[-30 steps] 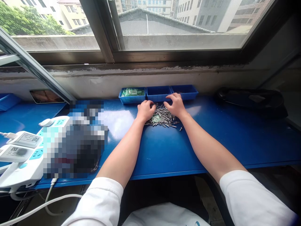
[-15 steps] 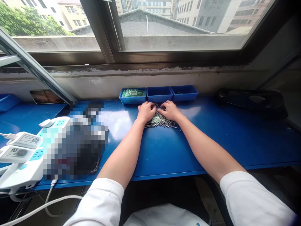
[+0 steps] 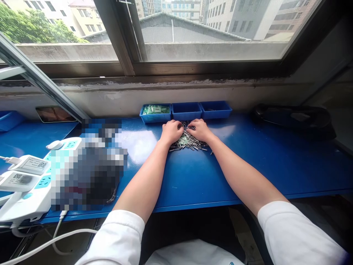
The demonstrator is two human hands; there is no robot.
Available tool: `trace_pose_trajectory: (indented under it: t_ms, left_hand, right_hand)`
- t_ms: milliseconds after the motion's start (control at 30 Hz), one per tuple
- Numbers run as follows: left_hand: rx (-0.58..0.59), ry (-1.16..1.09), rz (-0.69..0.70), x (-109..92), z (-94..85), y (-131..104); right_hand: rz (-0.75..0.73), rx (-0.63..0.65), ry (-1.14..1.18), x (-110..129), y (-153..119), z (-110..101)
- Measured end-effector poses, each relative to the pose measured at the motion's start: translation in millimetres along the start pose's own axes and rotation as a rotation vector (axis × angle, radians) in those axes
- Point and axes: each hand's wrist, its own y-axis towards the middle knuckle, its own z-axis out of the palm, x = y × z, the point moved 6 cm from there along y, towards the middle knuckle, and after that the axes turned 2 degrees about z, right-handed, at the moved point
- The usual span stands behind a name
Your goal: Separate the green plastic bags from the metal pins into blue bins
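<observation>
A loose heap of thin metal pins (image 3: 194, 144), silvery and dark, lies on the blue tabletop, with a green circuit board (image 3: 184, 139) partly buried in it. My left hand (image 3: 172, 131) bends over the heap's left side, its fingers curled inward and closed among the pins. From the right, my right hand (image 3: 199, 130) reaches in the same way, thumb and fingers drawn together. A small gap with pins parts the two hands. What the fingertips grip is too small and too hidden to make out.
Behind the hands stand three joined blue bins: the left bin (image 3: 156, 117) holds green boards, the right bin (image 3: 216, 114) a few thin pieces. A white power strip (image 3: 41, 184) with plugs and a blurred patch lie left. A dark bag (image 3: 298, 119) rests at right.
Both hands stay over the heap, with only slight shifts of the fingers. The bins and the pile look the same.
</observation>
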Motion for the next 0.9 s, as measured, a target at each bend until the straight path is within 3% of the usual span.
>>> trace_pose_trajectory:
  t_ms: [267,433,900]
  left_hand:
    - [0.014,0.008,0.012,-0.5,0.7,-0.3]
    - [-0.051,-0.061,0.061,-7.0,-4.9,-3.8]
    - [-0.030,-0.142,0.202,-27.4,-13.7,-11.4]
  right_hand:
    - [-0.047,-0.091,0.086,5.4,-1.8,-7.1]
    - [-0.062,-0.180,0.212,10.8,-2.3,-16.2]
    - [0.099,-0.143,0.787,3.9,0.4,-19.4]
